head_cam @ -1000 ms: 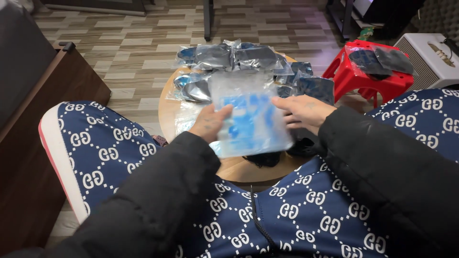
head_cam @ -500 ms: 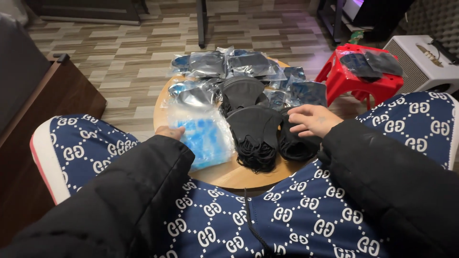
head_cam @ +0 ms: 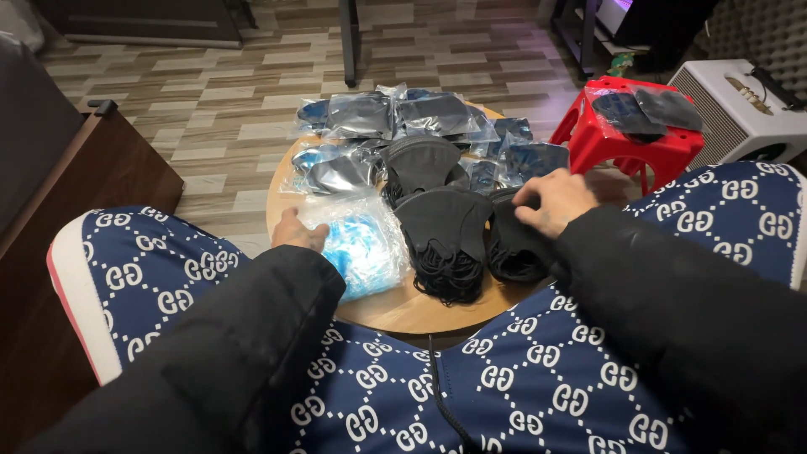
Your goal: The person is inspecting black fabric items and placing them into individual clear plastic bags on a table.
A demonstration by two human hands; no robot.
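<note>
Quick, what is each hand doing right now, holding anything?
Left hand: rests on the clear bag of blue masks; grip cannot be told.
Right hand: fingers bent, touching a stack of black masks; no clear hold.

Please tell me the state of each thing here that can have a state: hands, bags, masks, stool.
Left hand: palm down, resting on the blue-mask bag.
Right hand: fingers bent, touching the right black stack.
Blue-mask bag: lying flat on the round table, looks closed.
Black masks: unpacked, stacked loose, ear loops hanging.
Sealed packs: piled at the table's far side.
Red stool: upright, dark packs on top.
</note>
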